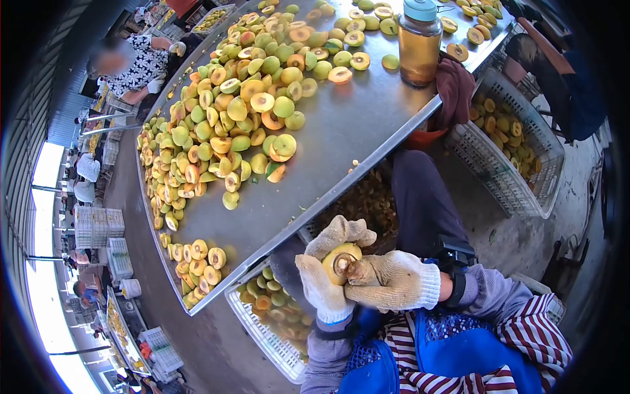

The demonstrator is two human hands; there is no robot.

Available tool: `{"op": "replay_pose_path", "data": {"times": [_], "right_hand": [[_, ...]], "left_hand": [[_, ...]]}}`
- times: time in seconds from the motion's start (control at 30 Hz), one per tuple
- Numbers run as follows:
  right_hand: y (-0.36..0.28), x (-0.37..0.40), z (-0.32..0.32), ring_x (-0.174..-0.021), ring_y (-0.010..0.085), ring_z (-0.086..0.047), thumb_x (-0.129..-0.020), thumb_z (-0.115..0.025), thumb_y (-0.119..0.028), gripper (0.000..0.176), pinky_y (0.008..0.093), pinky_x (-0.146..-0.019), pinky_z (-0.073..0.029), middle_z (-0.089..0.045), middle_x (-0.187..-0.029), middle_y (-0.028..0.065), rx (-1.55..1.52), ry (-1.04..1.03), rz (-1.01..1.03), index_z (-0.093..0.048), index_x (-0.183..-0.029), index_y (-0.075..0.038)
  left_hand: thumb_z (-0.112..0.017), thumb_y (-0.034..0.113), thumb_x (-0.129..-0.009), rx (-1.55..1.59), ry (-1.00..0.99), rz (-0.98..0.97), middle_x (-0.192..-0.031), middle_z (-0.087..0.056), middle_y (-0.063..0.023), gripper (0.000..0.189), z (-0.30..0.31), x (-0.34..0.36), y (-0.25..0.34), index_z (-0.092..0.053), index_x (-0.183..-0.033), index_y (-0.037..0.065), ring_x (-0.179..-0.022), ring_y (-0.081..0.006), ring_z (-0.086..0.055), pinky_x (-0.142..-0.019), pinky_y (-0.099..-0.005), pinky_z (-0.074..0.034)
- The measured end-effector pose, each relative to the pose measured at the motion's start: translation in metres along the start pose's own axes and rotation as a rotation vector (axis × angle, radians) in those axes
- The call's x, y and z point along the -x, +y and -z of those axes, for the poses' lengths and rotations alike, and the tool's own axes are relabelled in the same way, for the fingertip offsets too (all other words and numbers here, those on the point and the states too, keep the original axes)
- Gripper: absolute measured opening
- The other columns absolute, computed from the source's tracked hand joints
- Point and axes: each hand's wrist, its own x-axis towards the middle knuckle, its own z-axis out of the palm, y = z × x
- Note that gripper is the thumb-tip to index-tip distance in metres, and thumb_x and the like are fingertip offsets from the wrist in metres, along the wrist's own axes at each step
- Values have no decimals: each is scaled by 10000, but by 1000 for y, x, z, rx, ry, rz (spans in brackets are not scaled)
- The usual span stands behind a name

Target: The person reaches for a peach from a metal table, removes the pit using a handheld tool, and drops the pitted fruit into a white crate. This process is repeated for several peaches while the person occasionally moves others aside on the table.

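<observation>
My left hand [321, 292], in a white knit glove, cups a halved yellow fruit [349, 251] with its cut face up and the brown pit [342, 264] showing. My right hand [394, 282], also gloved, presses a small tool against the pit; the tool itself is mostly hidden by the fingers. Both hands are held over my lap, just off the near edge of the steel table [341, 125].
The table holds a big heap of green-yellow fruit halves [230, 111] and a jar with a teal lid [420, 43]. White crates of fruit [508, 141] [269, 322] stand beside and under the table. Another person [134, 62] sits at the far side.
</observation>
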Motion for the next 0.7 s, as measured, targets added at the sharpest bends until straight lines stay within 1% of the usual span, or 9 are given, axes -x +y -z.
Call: {"op": "replay_pose_path", "data": {"times": [0.07,0.2,0.27,0.33,0.4,0.5,0.53,0.63,0.7], "right_hand": [[-19,1,7,-639,111,-604,-975,-600,-297,265,242,-587,-487,-660,-749,33,-161,-93,-144,-676,-1063,-60],[-28,-4,8,-439,84,-516,-1005,-535,-329,299,232,-388,-380,-523,-545,-16,-181,-170,-264,-590,-885,-60],[-37,-6,15,-427,90,-508,-1006,-531,-337,306,232,-376,-380,-537,-551,-3,-209,-207,-407,-583,-880,-63],[-25,-6,20,-404,102,-501,-995,-543,-382,335,235,-351,-374,-565,-558,26,-413,-239,-505,-578,-865,-75],[-29,-5,23,-404,108,-515,-985,-559,-406,351,234,-350,-385,-577,-563,37,-353,-228,-461,-589,-878,-73],[-15,-6,25,-393,113,-525,-967,-583,-433,374,231,-342,-396,-588,-561,50,-436,-237,-461,-604,-891,-67],[-9,-7,26,-388,115,-526,-961,-591,-440,382,231,-338,-399,-589,-559,53,-490,-247,-474,-609,-894,-64],[-12,-3,26,-379,117,-533,-974,-582,-411,368,232,-327,-403,-592,-549,58,-519,-335,-474,-614,-887,-55],[-13,-2,24,-386,120,-554,-995,-561,-365,364,229,-323,-407,-591,-538,62,-586,-391,-456,-611,-878,-25]], "left_hand": [[-303,605,-1004,-115,-17,13,-1009,-677,-221,743,-5,0,6,-619,-1173,-46,-828,-297,-666,-746,-412,-574],[-318,614,-998,-331,-151,196,-1024,-680,-227,762,-4,-14,34,-626,-1149,-67,-816,-267,-667,-730,-372,-562],[-332,648,-979,-398,-202,275,-1029,-676,-214,792,-6,-20,38,-616,-1163,-67,-821,-248,-663,-741,-351,-552],[-329,656,-976,-324,-161,179,-1049,-663,-199,794,-5,-18,30,-596,-1190,-61,-846,-242,-655,-770,-347,-543],[-351,630,-985,-204,-82,6,-1088,-633,-174,747,-20,-11,22,-561,-1220,-47,-895,-224,-637,-826,-346,-522],[-395,578,-998,-309,50,-146,-1117,-617,-172,673,-25,0,6,-551,-1217,-39,-933,-220,-629,-851,-351,-513],[-442,536,-1000,-329,44,-151,-1027,-646,-176,616,-20,-3,5,-595,-1137,-44,-859,-222,-648,-780,-344,-539],[-457,538,-994,-176,-51,264,-904,-668,-174,620,-6,-12,24,-644,-1020,-52,-746,-221,-656,-671,-330,-551],[-487,461,-1005,-277,-155,216,-911,-681,-159,546,-2,-13,34,-657,-994,-58,-738,-189,-649,-672,-304,-534]]}}
